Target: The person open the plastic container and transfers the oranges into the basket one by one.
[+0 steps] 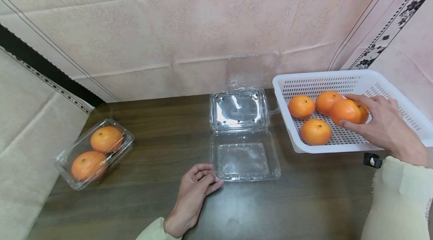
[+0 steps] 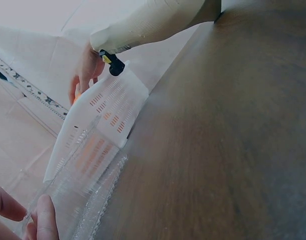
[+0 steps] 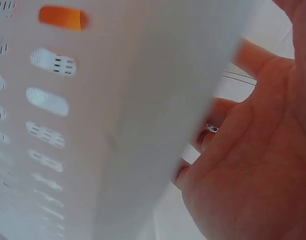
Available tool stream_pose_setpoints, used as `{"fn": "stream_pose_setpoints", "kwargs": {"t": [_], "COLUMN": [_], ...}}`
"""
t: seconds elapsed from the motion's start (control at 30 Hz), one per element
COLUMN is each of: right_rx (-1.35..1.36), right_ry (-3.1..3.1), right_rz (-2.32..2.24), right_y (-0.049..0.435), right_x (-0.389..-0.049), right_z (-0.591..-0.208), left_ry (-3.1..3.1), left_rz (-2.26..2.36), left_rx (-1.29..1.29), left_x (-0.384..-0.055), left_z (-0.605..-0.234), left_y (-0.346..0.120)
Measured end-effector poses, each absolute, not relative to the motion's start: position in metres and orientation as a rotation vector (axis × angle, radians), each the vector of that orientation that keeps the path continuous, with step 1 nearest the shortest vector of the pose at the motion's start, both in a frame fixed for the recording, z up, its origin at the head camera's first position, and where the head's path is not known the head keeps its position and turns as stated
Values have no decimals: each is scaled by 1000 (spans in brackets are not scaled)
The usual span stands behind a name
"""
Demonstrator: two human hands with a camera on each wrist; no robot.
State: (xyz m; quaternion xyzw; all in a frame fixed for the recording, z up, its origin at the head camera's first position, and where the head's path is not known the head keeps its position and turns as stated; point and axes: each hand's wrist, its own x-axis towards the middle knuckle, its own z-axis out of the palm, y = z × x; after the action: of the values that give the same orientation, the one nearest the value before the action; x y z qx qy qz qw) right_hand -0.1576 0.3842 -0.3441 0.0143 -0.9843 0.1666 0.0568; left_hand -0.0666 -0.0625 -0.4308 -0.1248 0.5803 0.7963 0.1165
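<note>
Right hand (image 1: 389, 123) grips an orange (image 1: 348, 112), left hand (image 1: 194, 195) pinches an open clear box (image 1: 241, 157).
Head: I see that orange inside the white basket (image 1: 284, 116), toward the surface's (image 1: 152, 198) far right corner; open box by the far edge, closed box (image 1: 64, 162) with two oranges (image 1: 106, 139) near the left edge. Left wrist: I get thumb and finger on the open box's rim. Right wrist: basket wall blocks the fingertips.

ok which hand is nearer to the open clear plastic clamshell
Left. The left hand pinches the near left corner of the open clear plastic clamshell; the right hand is farther off, to its right, gripping an orange in the white perforated basket.
</note>
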Motion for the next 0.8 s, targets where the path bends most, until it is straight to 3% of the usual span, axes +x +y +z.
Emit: {"fn": "stream_pose_setpoints", "kwargs": {"t": [0.8], "right_rx": [-75], "right_ry": [-3058], "right_rz": [496], "right_y": [397], "right_x": [-157], "right_z": [-353], "left_ry": [1702], "left_rz": [2318], "left_rx": [-371], "left_x": [-68], "left_z": [-430], "left_y": [-63]}}
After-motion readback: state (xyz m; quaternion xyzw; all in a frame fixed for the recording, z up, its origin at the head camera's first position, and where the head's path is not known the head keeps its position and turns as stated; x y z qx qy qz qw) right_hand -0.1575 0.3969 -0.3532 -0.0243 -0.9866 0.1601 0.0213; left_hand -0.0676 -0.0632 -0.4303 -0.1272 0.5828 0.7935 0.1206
